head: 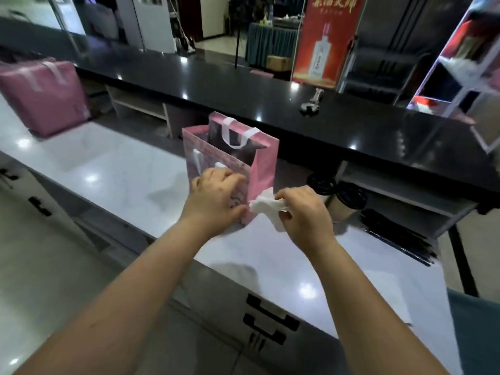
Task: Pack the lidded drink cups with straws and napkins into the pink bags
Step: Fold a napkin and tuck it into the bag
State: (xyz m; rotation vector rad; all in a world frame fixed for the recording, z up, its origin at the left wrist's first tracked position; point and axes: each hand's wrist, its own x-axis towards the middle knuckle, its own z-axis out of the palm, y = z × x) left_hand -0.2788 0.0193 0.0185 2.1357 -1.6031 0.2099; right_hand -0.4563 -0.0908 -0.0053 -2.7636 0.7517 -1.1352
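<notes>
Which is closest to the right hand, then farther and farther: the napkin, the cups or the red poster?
1. Napkin: pinched in the right hand.
2. Cups: just to its right.
3. Red poster: far back, behind the black counter.

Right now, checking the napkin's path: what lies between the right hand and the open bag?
Only the napkin, held by the right hand, its free end beside the open bag; head view.

A pink bag (263, 169) stands open and upright on the white counter (108, 169), its near wall held by the left hand (216, 196). Just to its right, the right hand (303, 212) pinches a crumpled white napkin (266, 205). Further right stand two lidded cups (349, 198) beside black straws (397, 236).
</notes>
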